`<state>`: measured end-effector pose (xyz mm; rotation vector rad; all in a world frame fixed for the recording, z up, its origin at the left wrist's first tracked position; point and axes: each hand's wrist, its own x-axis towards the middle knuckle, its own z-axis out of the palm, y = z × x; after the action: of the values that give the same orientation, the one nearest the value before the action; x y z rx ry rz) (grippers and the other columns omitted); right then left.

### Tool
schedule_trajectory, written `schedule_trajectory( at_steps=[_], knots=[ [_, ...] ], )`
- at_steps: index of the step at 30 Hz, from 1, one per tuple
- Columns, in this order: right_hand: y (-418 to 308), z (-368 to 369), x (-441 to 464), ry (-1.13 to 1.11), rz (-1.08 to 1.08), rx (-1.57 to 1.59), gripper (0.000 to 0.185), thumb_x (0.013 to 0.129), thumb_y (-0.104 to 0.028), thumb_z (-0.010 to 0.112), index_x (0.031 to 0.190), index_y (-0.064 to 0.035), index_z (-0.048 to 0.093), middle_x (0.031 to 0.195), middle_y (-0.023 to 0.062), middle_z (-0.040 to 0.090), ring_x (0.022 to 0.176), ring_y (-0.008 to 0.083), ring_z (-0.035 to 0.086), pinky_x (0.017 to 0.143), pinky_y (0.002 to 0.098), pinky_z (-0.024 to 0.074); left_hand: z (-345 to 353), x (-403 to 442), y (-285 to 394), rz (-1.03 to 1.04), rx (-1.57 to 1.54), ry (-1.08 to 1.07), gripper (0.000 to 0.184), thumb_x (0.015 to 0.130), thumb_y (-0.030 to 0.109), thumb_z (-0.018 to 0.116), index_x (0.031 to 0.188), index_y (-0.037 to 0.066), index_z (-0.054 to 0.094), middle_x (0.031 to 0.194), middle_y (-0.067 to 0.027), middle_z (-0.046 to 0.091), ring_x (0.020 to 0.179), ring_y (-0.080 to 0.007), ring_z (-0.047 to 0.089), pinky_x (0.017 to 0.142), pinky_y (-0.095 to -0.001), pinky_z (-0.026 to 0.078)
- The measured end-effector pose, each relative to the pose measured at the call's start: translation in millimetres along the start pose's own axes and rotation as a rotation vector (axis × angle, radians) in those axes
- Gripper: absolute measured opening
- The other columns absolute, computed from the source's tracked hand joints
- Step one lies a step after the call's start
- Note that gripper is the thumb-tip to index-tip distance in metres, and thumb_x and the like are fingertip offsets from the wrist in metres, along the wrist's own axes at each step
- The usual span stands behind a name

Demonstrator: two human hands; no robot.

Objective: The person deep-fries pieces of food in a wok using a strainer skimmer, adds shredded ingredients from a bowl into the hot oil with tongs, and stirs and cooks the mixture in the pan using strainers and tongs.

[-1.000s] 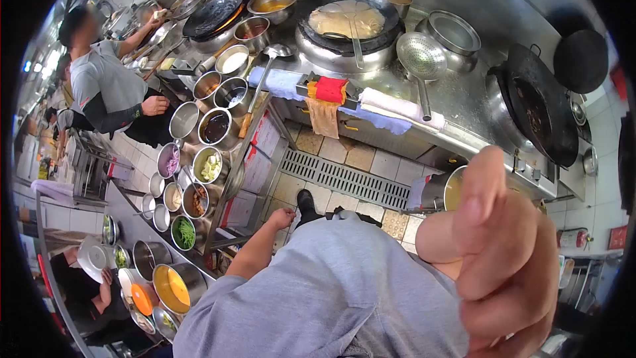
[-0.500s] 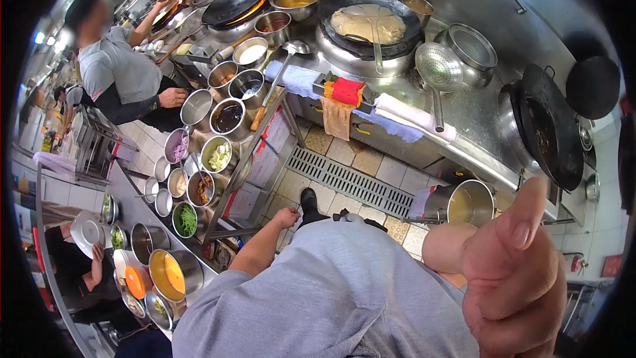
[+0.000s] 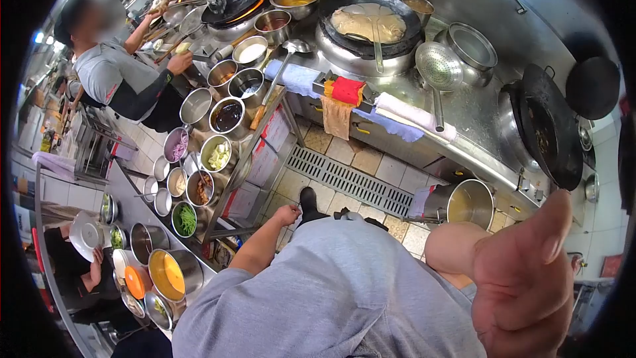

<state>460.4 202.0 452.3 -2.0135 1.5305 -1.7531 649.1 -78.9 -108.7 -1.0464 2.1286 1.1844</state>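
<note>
Raised close to the camera at the lower right is my right hand (image 3: 523, 285), its thumb stretched up and its fingers curled in. Nothing shows in its grip. My left hand (image 3: 287, 215) hangs low by my body with its fingers loosely closed, and I see nothing in it. It is nearest the prep counter, where a pot of green vegetable strips (image 3: 185, 219) and a pot of cut pale-green vegetable (image 3: 217, 154) stand. Beyond my right hand are a large metal pot (image 3: 469, 203) and a black wok (image 3: 553, 136). Neither hand touches these.
A co-worker (image 3: 119, 73) stands at the stove on the left. Another person (image 3: 83, 258) holds a white plate (image 3: 87, 233) at lower left. A perforated ladle (image 3: 438, 69) lies on the range beside a wok (image 3: 371, 43). A drain grate (image 3: 351, 182) crosses the floor.
My right hand has shifted slightly right and down, its thumb tilting right. The co-worker's near hand has risen toward the stove. My left hand has barely moved.
</note>
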Motion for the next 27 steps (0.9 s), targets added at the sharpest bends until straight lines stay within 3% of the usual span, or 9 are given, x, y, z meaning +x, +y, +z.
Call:
schedule_trajectory(
  at_steps=[2,6,12,17,27],
  knots=[
    [36.4,8.9,-13.0,0.235,-0.607,0.145,0.012,0.079,-0.039,0.051,0.07,-0.0326,0.054,0.063,-0.0136,0.039,0.063,0.003,0.038,0.081,0.0492,0.0192,-0.6,1.5,0.2,0.006,0.001,0.003,0.029,0.078,0.032,0.052,0.095,0.01,0.063,0.073,-0.0098,0.065,0.071,-0.0214,0.063,0.07,-0.0333,0.049],
    [13.5,-1.6,-10.9,0.194,-0.349,0.036,0.012,0.08,-0.036,0.051,0.069,-0.0316,0.054,0.06,-0.0129,0.039,0.061,0.0035,0.038,0.08,0.048,0.0188,3.5,3.4,-2.3,0.031,0.035,-0.01,0.03,0.078,0.032,0.053,0.095,0.01,0.063,0.074,-0.0103,0.065,0.072,-0.0219,0.063,0.071,-0.0333,0.049],
    [16.2,2.3,-5.1,0.199,-0.399,0.115,0.015,0.081,-0.028,0.049,0.067,-0.0288,0.054,0.057,-0.01,0.039,0.057,0.0025,0.036,0.079,0.0461,0.0191,8.6,1.9,-7.9,0.03,0.012,0.002,0.027,0.078,0.031,0.054,0.09,0.009,0.064,0.075,-0.0093,0.065,0.07,-0.0222,0.063,0.07,-0.0332,0.049],
    [10.8,2.9,-5.9,0.175,-0.322,0.178,0.018,0.082,-0.022,0.048,0.066,-0.0264,0.055,0.055,-0.0076,0.04,0.054,0.0016,0.035,0.079,0.0444,0.0193,3.9,-9.7,5.9,0.015,0.013,0.001,0.026,0.078,0.03,0.055,0.091,0.01,0.064,0.077,-0.0093,0.065,0.072,-0.0215,0.063,0.07,-0.033,0.049],
    [25.7,17.8,1.8,0.335,-0.569,0.177,0.013,0.08,-0.017,0.055,0.069,-0.0237,0.058,0.052,-0.0053,0.039,0.052,0.0042,0.037,0.08,0.0444,0.0229,0.9,-6.3,7.6,0.017,-0.027,-0.017,0.026,0.078,0.029,0.055,0.093,0.009,0.064,0.077,-0.0091,0.065,0.067,-0.0196,0.063,0.068,-0.0327,0.049]
  ],
)
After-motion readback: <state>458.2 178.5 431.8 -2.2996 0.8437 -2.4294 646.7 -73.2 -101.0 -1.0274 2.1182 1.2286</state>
